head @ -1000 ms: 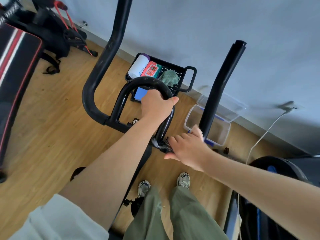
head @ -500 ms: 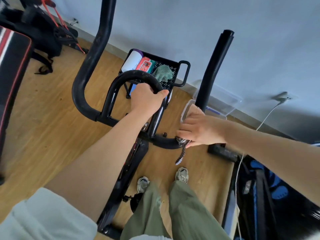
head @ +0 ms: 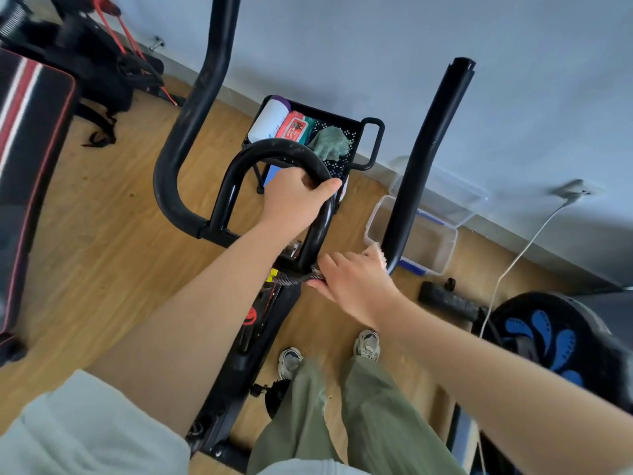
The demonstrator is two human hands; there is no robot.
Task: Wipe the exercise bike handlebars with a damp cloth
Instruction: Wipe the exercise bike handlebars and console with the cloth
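Note:
The black handlebars (head: 191,132) of the exercise bike fill the middle of the head view: a long left bar, a centre loop and a right bar (head: 428,159) rising up. My left hand (head: 294,197) grips the right side of the centre loop. My right hand (head: 352,282) presses a dark patterned cloth (head: 298,278) around the lower crossbar at the base of the right bar. A pale edge of the cloth shows behind my fingers. Most of the cloth is hidden under the hand.
A black basket (head: 371,142) with a white roll, a red pack and a green cloth stands beyond the bars. A clear plastic box (head: 442,248) sits by the wall. A bench (head: 30,138) is at left, a round black-and-blue machine (head: 548,334) at right, with a white cable.
My right hand with the cloth slid left along the crossbar, from the base of the right bar toward the centre loop. The hanging end of the cloth no longer dangles. The left hand kept its grip.

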